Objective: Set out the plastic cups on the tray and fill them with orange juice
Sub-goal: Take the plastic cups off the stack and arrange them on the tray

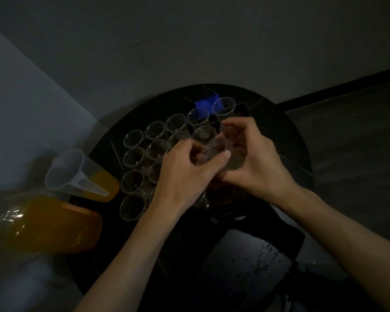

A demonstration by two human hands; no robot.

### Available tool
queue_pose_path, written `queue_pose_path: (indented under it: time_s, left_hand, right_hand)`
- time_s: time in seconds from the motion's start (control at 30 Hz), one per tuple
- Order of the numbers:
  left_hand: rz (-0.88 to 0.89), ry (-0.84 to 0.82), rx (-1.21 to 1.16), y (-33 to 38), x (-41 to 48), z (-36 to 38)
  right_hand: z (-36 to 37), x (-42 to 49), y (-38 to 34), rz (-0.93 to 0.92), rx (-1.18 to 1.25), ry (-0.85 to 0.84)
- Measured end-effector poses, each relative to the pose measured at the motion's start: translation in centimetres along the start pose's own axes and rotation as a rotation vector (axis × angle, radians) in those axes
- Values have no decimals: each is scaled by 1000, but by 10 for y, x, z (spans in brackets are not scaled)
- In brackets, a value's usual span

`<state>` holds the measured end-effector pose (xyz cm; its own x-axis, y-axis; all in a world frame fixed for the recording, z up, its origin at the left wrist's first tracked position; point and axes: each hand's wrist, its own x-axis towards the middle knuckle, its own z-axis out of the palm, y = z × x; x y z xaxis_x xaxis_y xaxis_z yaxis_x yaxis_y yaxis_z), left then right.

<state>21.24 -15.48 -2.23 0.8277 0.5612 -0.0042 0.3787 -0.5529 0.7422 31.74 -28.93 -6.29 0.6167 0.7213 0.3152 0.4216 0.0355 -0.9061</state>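
Left grip [185,174]: I'm pinching the outer cup [215,149], peeling it off slowly.
Right grip [259,163]: I'm clasping the cup stack [233,164], steadying it.

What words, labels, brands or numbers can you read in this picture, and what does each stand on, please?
No text can be read in this dim view.
Measuring jug: any scale marks are too faint to read.
Blue tape: looks blank.
Juice container: no label shows.
Cups standing in rows, and the cup held by the left hand and right hand: no print shows.
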Motion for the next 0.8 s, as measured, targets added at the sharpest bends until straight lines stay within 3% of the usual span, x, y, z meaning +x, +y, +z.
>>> queue_pose_path:
  time_s: [0.47, 0.6, 0.8]
  left_hand:
    - [-21, 139, -159, 1, 2, -35]
    - [3, 192, -132, -7, -1, -33]
    - [53, 138, -50, -17, -14, -2]
  right_hand:
    - [-22, -10, 14, 26, -125, 33]
    - [-37, -15, 20, 30, -95, 122]
    - [-63, -21, 29, 79, -62, 194]
